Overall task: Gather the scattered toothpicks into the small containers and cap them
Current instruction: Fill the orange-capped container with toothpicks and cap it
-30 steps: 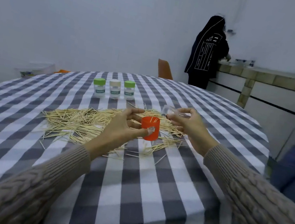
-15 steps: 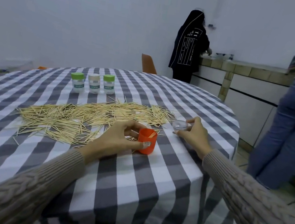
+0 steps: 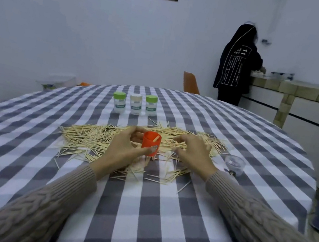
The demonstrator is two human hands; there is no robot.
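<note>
Gripping an open orange container at frame centre, the left hand curled round its smooth wall; one toothpick showed inside. The right hand hovered beside it, fingers loosely bent, holding nothing. Thin pale toothpicks lay scattered on checked cloth. A clear round cap sat centre right; three capped jars stood above.

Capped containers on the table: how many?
3, in a row at the far side behind the toothpicks: left green-capped container, middle cream-capped container, right green-capped container. None appear hidden.
</note>
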